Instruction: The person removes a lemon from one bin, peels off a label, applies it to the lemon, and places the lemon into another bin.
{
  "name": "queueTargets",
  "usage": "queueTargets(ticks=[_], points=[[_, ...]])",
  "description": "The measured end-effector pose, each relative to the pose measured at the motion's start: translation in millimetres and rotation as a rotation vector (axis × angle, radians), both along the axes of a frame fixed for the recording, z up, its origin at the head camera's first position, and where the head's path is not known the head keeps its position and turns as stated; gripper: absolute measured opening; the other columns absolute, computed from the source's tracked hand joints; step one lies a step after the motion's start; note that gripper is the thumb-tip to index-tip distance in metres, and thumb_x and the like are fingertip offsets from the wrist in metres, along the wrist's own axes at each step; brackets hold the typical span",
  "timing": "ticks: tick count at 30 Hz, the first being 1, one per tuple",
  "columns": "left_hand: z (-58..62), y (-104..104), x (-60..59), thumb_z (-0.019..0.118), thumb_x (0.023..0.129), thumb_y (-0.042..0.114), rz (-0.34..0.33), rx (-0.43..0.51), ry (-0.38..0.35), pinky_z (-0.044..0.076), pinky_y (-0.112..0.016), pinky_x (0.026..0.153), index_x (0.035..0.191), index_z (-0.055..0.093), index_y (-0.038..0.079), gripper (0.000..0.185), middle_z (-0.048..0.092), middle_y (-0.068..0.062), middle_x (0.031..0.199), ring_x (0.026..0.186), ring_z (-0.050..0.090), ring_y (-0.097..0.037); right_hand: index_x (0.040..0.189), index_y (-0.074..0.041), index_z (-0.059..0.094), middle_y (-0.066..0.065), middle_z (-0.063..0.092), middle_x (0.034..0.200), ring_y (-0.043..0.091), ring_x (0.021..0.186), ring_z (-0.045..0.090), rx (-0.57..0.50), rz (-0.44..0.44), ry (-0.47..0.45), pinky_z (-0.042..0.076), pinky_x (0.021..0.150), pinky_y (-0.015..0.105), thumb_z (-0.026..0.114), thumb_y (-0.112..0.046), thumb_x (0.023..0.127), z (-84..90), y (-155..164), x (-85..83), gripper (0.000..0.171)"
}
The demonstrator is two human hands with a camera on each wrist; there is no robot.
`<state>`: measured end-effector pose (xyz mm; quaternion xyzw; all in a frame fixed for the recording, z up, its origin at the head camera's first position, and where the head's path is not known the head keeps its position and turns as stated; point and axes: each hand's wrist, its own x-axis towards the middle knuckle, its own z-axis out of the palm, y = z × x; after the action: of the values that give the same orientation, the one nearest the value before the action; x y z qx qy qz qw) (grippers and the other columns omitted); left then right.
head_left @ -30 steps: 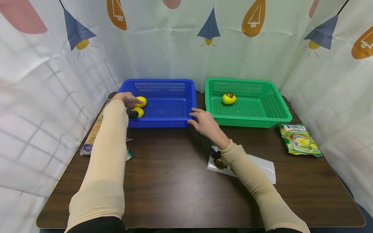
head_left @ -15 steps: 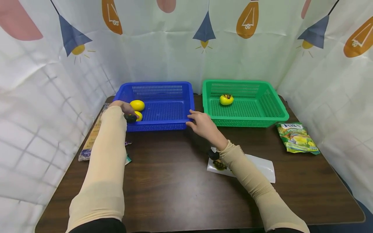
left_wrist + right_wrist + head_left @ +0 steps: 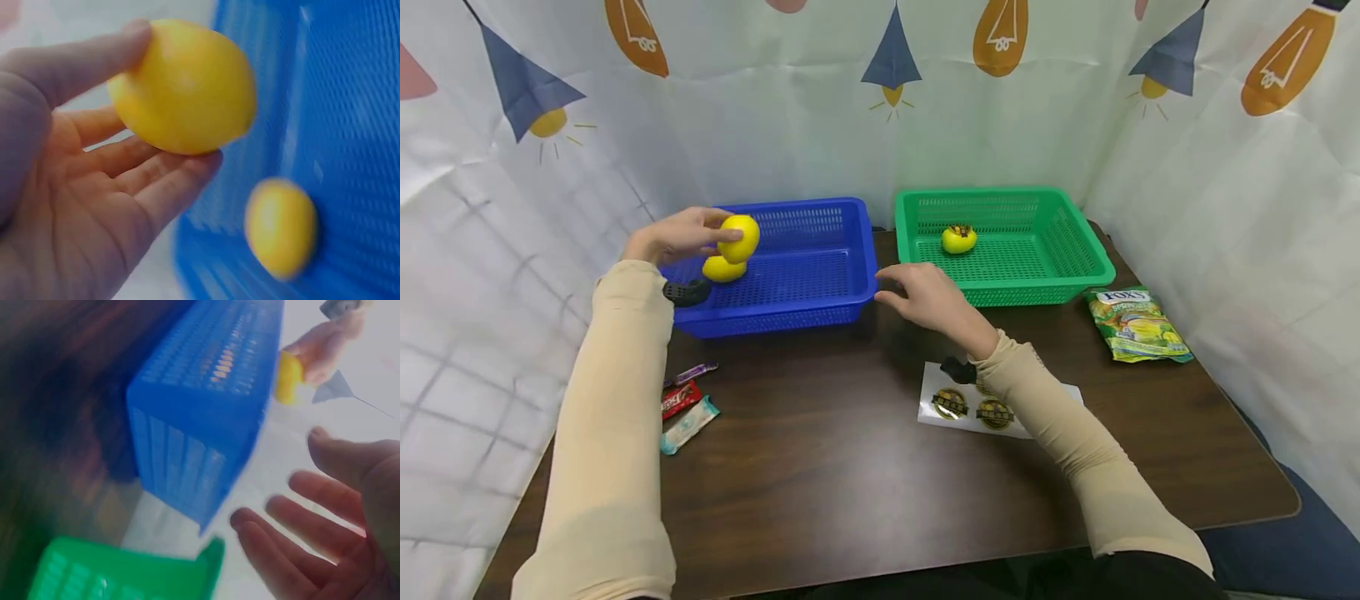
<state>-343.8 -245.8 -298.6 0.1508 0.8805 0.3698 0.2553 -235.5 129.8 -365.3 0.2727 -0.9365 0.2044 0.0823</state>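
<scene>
My left hand (image 3: pixel 681 233) pinches a yellow lemon (image 3: pixel 740 239) between thumb and fingertips, raised over the left side of the blue basket (image 3: pixel 775 314). Below it a second lemon (image 3: pixel 281 228) lies on the basket's floor. My right hand (image 3: pixel 928 300) has its fingers spread and loosely bent, holding nothing, beside the blue basket's right front corner. In the right wrist view its fingers (image 3: pixel 300 519) stand apart near that corner. Within the green basket (image 3: pixel 1030 292) is a yellow fruit (image 3: pixel 958 240) bearing a dark and gold label.
Under the right forearm lies a white sheet of round black and gold stickers (image 3: pixel 950 404). A green Fox's candy bag (image 3: pixel 1138 325) is at the right. Near the left forearm are a red wrapper (image 3: pixel 681 400), a light blue wrapper (image 3: pixel 689 425) and a purple one (image 3: pixel 696 373). Patterned curtains surround the table.
My left hand has lifted a lemon up from the blue basket's floor. The right hand keeps about the same pose. The head view has shifted, uncovering the wrappers and more stickers.
</scene>
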Motion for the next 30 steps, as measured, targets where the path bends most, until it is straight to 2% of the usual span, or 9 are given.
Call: queueTargets(ticks=[5,7,10,13,18,21,24,27,30], points=[[20.8,42,30.5,0.048,0.104,0.038,-0.094,0.181,0.138,0.046,-0.03,0.109,0.157,0.026,0.015,0.062,0.049,-0.004,0.142,0.116,0.056,-0.012,0.118,-0.011,0.072,0.006,0.076,0.112,0.019,0.091,0.074,0.015,0.024,-0.095,0.059,0.077,0.036,0.066,-0.029,0.096,-0.5,34,12.7,0.029],[21.2,61,48.7,0.048,0.105,0.032,-0.153,0.268,0.168,0.049,-0.021,0.099,0.156,0.029,0.017,0.056,0.053,-0.001,0.137,0.112,0.059,-0.013,0.114,-0.012,0.073,0.005,0.077,0.109,0.018,0.089,0.073,0.021,0.049,-0.137,0.058,0.077,0.034,0.066,-0.029,0.096,-5.9,46,19.1,0.026],[13.5,88,79.4,0.047,0.105,0.023,-0.236,0.422,0.159,0.052,-0.02,0.095,0.155,0.031,0.016,0.053,0.054,-0.004,0.137,0.112,0.059,-0.016,0.108,-0.014,0.075,0.001,0.077,0.102,0.013,0.085,0.069,0.05,0.085,-0.21,0.055,0.074,0.031,0.068,-0.029,0.094,-14.6,61,29.1,0.021],[-8.9,117,109.3,0.046,0.105,0.022,-0.263,0.586,0.065,0.052,-0.023,0.096,0.155,0.029,0.013,0.054,0.051,-0.009,0.139,0.114,0.058,-0.016,0.102,-0.017,0.075,-0.003,0.075,0.095,0.009,0.079,0.063,0.115,0.102,-0.284,0.053,0.072,0.028,0.071,-0.032,0.091,-22.5,70,38.6,0.019],[-73.3,155,146.7,0.043,0.107,0.022,-0.184,0.789,-0.13,0.054,-0.027,0.099,0.153,0.027,0.003,0.053,0.043,-0.015,0.142,0.115,0.057,-0.013,0.099,-0.014,0.074,-0.001,0.074,0.09,0.01,0.077,0.064,0.241,0.085,-0.388,0.055,0.07,0.028,0.076,-0.042,0.085,-36.6,72,52.1,0.031],[-108.6,169,154.2,0.04,0.108,0.021,-0.102,0.815,-0.194,0.053,-0.03,0.102,0.153,0.027,0.001,0.051,0.041,-0.02,0.143,0.115,0.057,-0.012,0.101,-0.013,0.074,0.001,0.074,0.092,0.011,0.079,0.064,0.291,0.05,-0.436,0.056,0.071,0.029,0.079,-0.05,0.079,-46.0,71,57.3,0.043],[-134.8,176,155.3,0.039,0.108,0.02,-0.027,0.804,-0.235,0.05,-0.035,0.107,0.153,0.027,0.001,0.05,0.04,-0.024,0.147,0.115,0.056,-0.011,0.099,-0.014,0.073,-0.001,0.071,0.091,0.012,0.075,0.06,0.318,0.01,-0.446,0.053,0.067,0.028,0.083,-0.055,0.072,-55.1,66,63.7,0.05],[-149.8,179,154.1,0.039,0.108,0.018,0.013,0.799,-0.269,0.044,-0.043,0.114,0.153,0.026,0.003,0.05,0.038,-0.024,0.151,0.118,0.054,-0.012,0.094,-0.015,0.071,-0.003,0.066,0.085,0.012,0.071,0.055,0.354,-0.018,-0.402,0.046,0.061,0.027,0.087,-0.053,0.067,-60.5,61,70.6,0.049],[-156.3,182,153.1,0.04,0.108,0.019,0.021,0.803,-0.287,0.038,-0.049,0.117,0.153,0.026,0.004,0.05,0.036,-0.024,0.154,0.121,0.054,-0.013,0.087,-0.017,0.069,-0.003,0.061,0.08,0.013,0.067,0.051,0.4,-0.036,-0.349,0.041,0.056,0.027,0.09,-0.048,0.066,-64.0,58,74.4,0.044]])
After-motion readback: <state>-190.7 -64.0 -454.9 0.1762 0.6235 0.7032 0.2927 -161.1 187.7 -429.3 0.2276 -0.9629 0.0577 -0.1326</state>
